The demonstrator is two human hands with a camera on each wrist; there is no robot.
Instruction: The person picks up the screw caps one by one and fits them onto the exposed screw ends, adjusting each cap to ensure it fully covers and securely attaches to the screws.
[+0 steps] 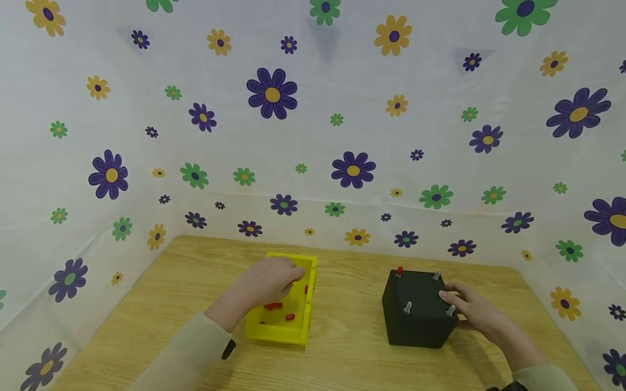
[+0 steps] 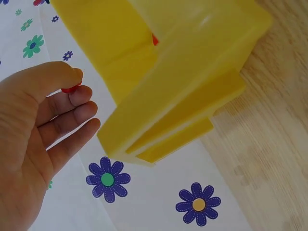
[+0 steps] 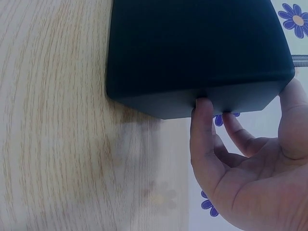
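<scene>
A yellow tray (image 1: 309, 304) sits left of centre on the wooden table, with several small red caps (image 1: 274, 306) lying in it. My left hand (image 1: 271, 279) hovers over the tray and pinches one red cap (image 2: 71, 88) between thumb and forefinger. A black box (image 1: 418, 312) with metal bolts (image 1: 407, 307) sticking up from its top stands to the right; one far bolt carries a red cap (image 1: 400, 270). My right hand (image 1: 471, 307) holds the box's right side, thumb on the top edge and fingers (image 3: 204, 125) against its side.
The wooden table (image 1: 342, 353) is enclosed by white flower-print walls (image 1: 313, 136) on the left, back and right. A dark strap (image 1: 228, 349) shows at my left wrist.
</scene>
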